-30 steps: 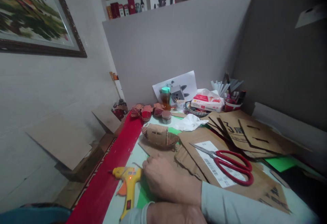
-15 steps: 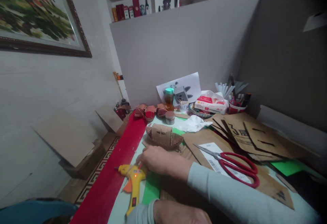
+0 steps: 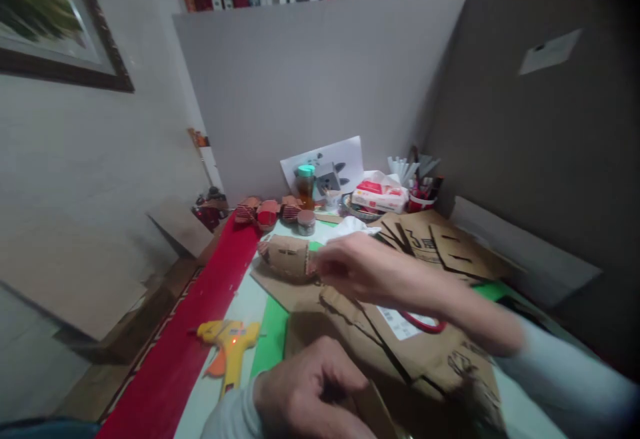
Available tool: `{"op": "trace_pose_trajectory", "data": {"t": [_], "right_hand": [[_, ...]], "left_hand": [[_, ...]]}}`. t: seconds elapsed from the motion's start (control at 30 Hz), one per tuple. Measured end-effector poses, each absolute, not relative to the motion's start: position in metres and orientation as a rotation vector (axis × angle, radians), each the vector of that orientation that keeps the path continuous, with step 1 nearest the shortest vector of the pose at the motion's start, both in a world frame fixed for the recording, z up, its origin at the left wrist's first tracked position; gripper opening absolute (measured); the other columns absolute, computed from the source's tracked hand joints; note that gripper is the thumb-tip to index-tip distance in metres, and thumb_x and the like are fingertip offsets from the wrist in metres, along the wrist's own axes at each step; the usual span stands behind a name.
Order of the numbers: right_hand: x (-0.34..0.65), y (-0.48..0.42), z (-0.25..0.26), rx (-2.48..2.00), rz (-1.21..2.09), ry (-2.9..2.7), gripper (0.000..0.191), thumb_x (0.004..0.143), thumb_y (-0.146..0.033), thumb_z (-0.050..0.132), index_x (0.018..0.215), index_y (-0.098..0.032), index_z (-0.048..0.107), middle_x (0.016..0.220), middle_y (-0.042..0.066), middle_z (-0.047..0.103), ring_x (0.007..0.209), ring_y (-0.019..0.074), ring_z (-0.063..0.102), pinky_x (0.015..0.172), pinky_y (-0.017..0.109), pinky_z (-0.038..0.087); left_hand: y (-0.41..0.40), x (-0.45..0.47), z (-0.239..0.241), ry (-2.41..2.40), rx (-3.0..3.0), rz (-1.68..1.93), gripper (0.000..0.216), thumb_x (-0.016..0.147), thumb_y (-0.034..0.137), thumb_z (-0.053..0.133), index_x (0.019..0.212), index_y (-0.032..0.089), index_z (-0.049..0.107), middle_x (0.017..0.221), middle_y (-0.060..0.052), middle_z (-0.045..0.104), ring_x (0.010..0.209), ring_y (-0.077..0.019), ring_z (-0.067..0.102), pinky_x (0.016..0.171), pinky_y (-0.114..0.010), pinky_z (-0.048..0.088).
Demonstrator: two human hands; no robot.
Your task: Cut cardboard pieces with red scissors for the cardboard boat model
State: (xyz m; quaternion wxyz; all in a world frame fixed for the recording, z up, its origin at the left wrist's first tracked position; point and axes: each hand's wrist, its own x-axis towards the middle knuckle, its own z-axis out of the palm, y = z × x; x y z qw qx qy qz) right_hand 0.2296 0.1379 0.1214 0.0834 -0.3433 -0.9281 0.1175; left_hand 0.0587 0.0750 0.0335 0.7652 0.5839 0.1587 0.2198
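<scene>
Two bare hands are seen over a cluttered bench (image 3: 242, 305). At the bottom centre of the frame, the left hand (image 3: 313, 389) is held with its fingers curved and the thumb parted from the index finger; a cardboard piece (image 3: 383, 415) is seen just beside them, but whether it is gripped cannot be told. Right of centre, the right hand (image 3: 357, 269) is blurred, its fingers bent downward; nothing can be made out in them, and how far they are spread cannot be told. By it, the right end of a boat-shaped cardboard model (image 3: 287, 255) is overlapped in view, though contact cannot be confirmed.

The model is set left of centre, its hull already shaped and its curved cover, with window-like cutouts, already in place, so this much may be judged done. Flat cardboard is left unshaped below it and at the right. At the lower left, a yellow glue gun (image 3: 235, 343) is lit but unheld. Red-handled scissors (image 3: 434, 327) are partly hidden by the right forearm. Whether the model is complete cannot be told.
</scene>
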Motion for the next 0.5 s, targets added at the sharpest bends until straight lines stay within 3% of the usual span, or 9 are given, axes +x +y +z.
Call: {"op": "trace_pose_trajectory", "data": {"t": [0.07, 0.1, 0.17, 0.23, 0.33, 0.43, 0.5], "right_hand": [[0.284, 0.108, 0.142, -1.045, 0.548, -2.85, 0.015, 0.085, -0.007, 0.065, 0.076, -0.018, 0.067, 0.067, -0.005, 0.062, 0.059, 0.0091, 0.055, 0.054, 0.019, 0.041], [0.308, 0.092, 0.147, -1.038, 0.748, -2.903, 0.014, 0.084, -0.006, 0.067, 0.084, -0.02, 0.072, 0.07, -0.005, 0.067, 0.057, 0.0083, 0.059, 0.051, 0.016, 0.041], [0.343, 0.062, 0.144, -1.254, 1.331, -2.72, 0.031, 0.091, -0.007, 0.062, 0.114, -0.024, 0.073, 0.081, -0.001, 0.075, 0.064, 0.0117, 0.067, 0.058, 0.017, 0.049], [0.358, 0.043, 0.129, -1.393, 1.136, -2.573, 0.023, 0.09, -0.027, 0.075, 0.113, -0.029, 0.076, 0.085, 0.001, 0.074, 0.086, 0.02, 0.068, 0.075, 0.025, 0.052], [0.349, 0.035, 0.098, -1.111, 1.529, -2.0, 0.048, 0.09, -0.05, 0.074, 0.128, -0.023, 0.063, 0.101, 0.006, 0.073, 0.087, 0.019, 0.068, 0.079, 0.028, 0.055], [0.324, 0.045, 0.076, -1.145, 1.544, -1.833, 0.046, 0.089, -0.052, 0.072, 0.12, -0.02, 0.065, 0.087, 0.002, 0.068, 0.072, 0.0141, 0.063, 0.062, 0.02, 0.05], [0.308, 0.053, 0.069, -1.151, 1.478, -1.857, 0.031, 0.093, -0.044, 0.066, 0.107, -0.017, 0.065, 0.079, 0.001, 0.065, 0.068, 0.0132, 0.062, 0.056, 0.017, 0.045]], "left_hand": [[0.076, 0.06, 0.036, 0.335, 1.177, 0.541, 0.029, 0.07, 0.044, 0.08, 0.075, 0.015, 0.079, 0.061, 0.0, 0.058, 0.057, -0.0088, 0.049, 0.055, -0.02, 0.037], [0.076, 0.061, 0.037, 0.326, 1.134, 0.561, 0.027, 0.072, 0.041, 0.077, 0.079, 0.016, 0.08, 0.063, 0.0, 0.06, 0.059, -0.0096, 0.052, 0.057, -0.02, 0.038], [0.075, 0.066, 0.037, 0.307, 1.041, 0.604, 0.025, 0.076, 0.039, 0.072, 0.086, 0.018, 0.08, 0.064, -0.001, 0.065, 0.061, -0.011, 0.057, 0.063, -0.021, 0.041], [0.073, 0.072, 0.036, 0.34, 0.97, 0.669, 0.021, 0.079, 0.034, 0.07, 0.089, 0.018, 0.081, 0.063, -0.002, 0.067, 0.06, -0.0116, 0.06, 0.068, -0.023, 0.044], [0.071, 0.079, 0.033, 0.501, 0.972, 0.714, 0.023, 0.083, 0.033, 0.071, 0.098, 0.019, 0.081, 0.067, -0.003, 0.071, 0.064, -0.0118, 0.064, 0.07, -0.022, 0.046], [0.074, 0.083, 0.029, 0.674, 1.042, 0.704, 0.031, 0.086, 0.037, 0.07, 0.11, 0.019, 0.078, 0.073, -0.004, 0.073, 0.069, -0.0127, 0.066, 0.066, -0.02, 0.047], [0.076, 0.084, 0.026, 0.735, 1.053, 0.739, 0.031, 0.088, 0.038, 0.069, 0.111, 0.021, 0.078, 0.075, -0.004, 0.074, 0.069, -0.0134, 0.066, 0.065, -0.021, 0.048]]}}
